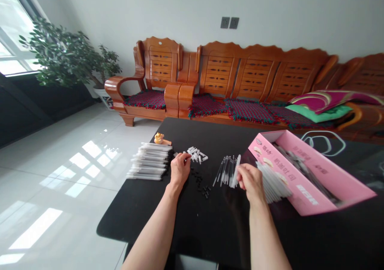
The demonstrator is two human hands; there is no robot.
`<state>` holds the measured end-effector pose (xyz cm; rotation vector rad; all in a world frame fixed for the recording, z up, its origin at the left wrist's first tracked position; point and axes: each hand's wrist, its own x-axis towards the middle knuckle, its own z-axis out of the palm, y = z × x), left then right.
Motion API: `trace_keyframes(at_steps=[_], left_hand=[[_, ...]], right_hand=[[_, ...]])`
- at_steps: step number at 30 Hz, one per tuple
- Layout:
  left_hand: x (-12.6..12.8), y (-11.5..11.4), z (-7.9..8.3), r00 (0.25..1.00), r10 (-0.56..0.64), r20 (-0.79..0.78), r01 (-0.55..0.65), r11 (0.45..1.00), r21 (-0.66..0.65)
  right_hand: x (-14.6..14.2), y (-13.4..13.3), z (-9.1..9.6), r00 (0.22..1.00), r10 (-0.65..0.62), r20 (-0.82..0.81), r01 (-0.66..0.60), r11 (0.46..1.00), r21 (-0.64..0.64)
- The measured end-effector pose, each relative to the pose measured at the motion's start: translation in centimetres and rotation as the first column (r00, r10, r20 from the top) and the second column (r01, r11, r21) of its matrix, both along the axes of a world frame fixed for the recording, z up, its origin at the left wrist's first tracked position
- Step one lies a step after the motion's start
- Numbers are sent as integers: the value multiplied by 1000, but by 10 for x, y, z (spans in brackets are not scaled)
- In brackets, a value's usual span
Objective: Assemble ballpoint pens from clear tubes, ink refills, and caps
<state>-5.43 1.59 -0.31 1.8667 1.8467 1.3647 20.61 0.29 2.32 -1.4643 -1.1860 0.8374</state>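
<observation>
My right hand [251, 180] pinches a whitish, translucent pen barrel [238, 165], held up beside a bunch of pen refills [225, 171]. My left hand [180, 168] has thumb and forefinger pressed together close to a small heap of white pen caps [196, 155]; whatever lies between the fingertips is too small to make out. Small black plugs [204, 190] are scattered just right of my left wrist. A stack of white pens with black ends [150, 162] lies left of that hand. More translucent barrels [271, 182] lie beyond my right hand, against the pink box.
An open pink cardboard box [306, 194] with many slim parts inside stands at the right of the black table [138, 218]. A small yellow figurine [159, 138] sits behind the pens. White loops of cord [330, 144] lie behind the box. A wooden sofa [246, 74] lines the wall.
</observation>
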Motion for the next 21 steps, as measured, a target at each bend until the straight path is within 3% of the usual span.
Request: trace_keyframes(at_steps=[4,10,17,21], left_hand=[[2,-4,7,986,-164,3,164,985,-54],[5,-11,13,885,-455,-94,430,879,-205],[11,-17,15,845,-469,-256,396,871,-290],[15,-17,14,848,-456,-272,369,874,-316]], right_hand=[[-31,3,-1,914,82,-397,-74,997,34],[-44,8,-24,811,194,-551,-148,981,128],[-41,10,-32,747,255,-614,-224,966,130],[-38,12,-35,735,223,-641,-181,975,132]])
